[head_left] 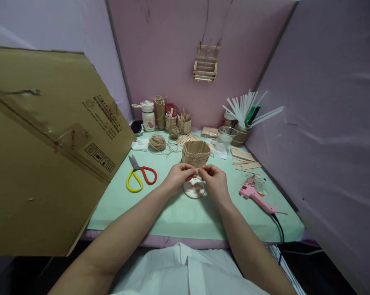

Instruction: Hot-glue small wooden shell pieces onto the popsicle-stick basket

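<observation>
Both hands meet at the middle of the table, fingertips pinched close together. My left hand [181, 177] and my right hand [214, 180] hold a small pale piece [197, 170] between them, too small to make out well. Just below the fingers lies a round white dish [194, 188] with small brownish bits on it. Directly behind the hands stands a woven tan basket [196, 152], its lower front partly covered by them.
Scissors [141, 173] with yellow and red handles lie left. A pink glue gun [257, 197] with a black cord lies right, near wooden sticks [243, 157]. Twine [157, 142], a plastic cup [227, 136] and filled holders stand behind. A large cardboard sheet [50, 164] leans at left.
</observation>
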Tool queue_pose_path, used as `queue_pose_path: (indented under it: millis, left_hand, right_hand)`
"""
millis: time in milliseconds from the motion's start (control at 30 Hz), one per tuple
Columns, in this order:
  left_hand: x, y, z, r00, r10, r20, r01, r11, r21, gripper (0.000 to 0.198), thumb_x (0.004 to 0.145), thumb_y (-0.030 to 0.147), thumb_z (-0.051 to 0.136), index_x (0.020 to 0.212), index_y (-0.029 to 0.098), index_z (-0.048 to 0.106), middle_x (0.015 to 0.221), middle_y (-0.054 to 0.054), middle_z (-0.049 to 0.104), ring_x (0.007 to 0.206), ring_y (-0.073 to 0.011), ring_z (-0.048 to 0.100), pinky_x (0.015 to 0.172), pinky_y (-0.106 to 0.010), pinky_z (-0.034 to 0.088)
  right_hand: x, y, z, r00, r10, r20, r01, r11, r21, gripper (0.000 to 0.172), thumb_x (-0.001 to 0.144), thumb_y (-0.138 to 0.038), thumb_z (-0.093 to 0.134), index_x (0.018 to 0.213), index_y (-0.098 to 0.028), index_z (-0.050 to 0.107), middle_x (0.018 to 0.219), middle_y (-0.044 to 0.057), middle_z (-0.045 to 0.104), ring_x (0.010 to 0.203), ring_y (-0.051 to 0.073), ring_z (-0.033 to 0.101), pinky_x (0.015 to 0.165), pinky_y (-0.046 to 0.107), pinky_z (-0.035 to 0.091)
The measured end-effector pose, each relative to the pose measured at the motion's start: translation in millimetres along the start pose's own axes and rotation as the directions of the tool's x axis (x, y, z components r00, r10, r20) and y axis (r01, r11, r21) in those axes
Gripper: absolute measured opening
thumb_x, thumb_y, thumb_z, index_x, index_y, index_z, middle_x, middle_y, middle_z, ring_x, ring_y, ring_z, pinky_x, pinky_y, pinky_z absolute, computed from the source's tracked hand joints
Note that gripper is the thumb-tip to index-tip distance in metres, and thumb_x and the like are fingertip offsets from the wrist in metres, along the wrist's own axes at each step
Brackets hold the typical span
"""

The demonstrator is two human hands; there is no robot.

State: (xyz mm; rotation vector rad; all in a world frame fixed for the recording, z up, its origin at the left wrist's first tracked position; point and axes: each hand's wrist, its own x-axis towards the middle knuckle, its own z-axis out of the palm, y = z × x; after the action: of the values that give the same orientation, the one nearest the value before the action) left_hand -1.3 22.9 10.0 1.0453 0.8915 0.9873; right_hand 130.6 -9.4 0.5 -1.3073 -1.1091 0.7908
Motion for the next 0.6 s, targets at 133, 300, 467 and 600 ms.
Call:
queue_pose_path:
  millis: [133,300,467,600]
  left_hand:
    - [2.1,-3.1,-0.7,1.0,0.004,0.003,-0.004,1.0,-0.009,0.022,0.056,0.028,0.078,0.066,0.013,0.064,0.063,-0.004,0.063,0.058,-0.01,0.053,0.058,-0.024,0.039]
    - [3.8,-5.4,-1.2,1.0,0.002,-0.014,-0.002,1.0,-0.004,0.02,0.056,0.024,0.078,0.066,0.013,0.065,0.063,-0.003,0.063,0.056,-0.0095,0.053,0.058,-0.024,0.04]
    - [5.7,-8.9,-3.0,1.0,0.021,-0.004,-0.021,1.0,0.002,0.018,0.058,0.023,0.076,0.068,0.013,0.065,0.064,-0.004,0.064,0.058,-0.0102,0.055,0.059,-0.024,0.041]
    - [5.3,-8.5,-2.5,1.0,0.014,-0.009,-0.014,1.0,0.017,0.019,0.058,0.024,0.076,0.068,0.012,0.065,0.063,-0.004,0.064,0.058,-0.0103,0.055,0.059,-0.024,0.041]
  right_hand:
    - [-0.5,-1.5,-0.1,1.0,0.007,-0.001,-0.007,1.0,0.003,0.019,0.065,-0.033,0.068,0.073,-0.016,0.067,0.062,0.001,0.063,0.056,0.014,0.053,0.056,0.026,0.041]
    - [-1.3,-2.6,0.3,1.0,0.024,-0.005,-0.024,1.0,0.017,0.018,0.064,-0.031,0.068,0.073,-0.016,0.066,0.063,0.0,0.064,0.056,0.013,0.053,0.057,0.026,0.042]
    - [-1.7,-1.4,0.6,1.0,0.021,-0.009,-0.021,1.0,0.021,0.016,0.065,-0.03,0.067,0.073,-0.016,0.066,0.063,0.001,0.063,0.056,0.013,0.053,0.056,0.026,0.042]
    - [-0.9,2.3,0.8,1.0,0.025,-0.001,-0.025,0.999,0.028,0.016,0.066,-0.03,0.068,0.073,-0.016,0.066,0.063,0.001,0.063,0.056,0.013,0.053,0.056,0.025,0.042]
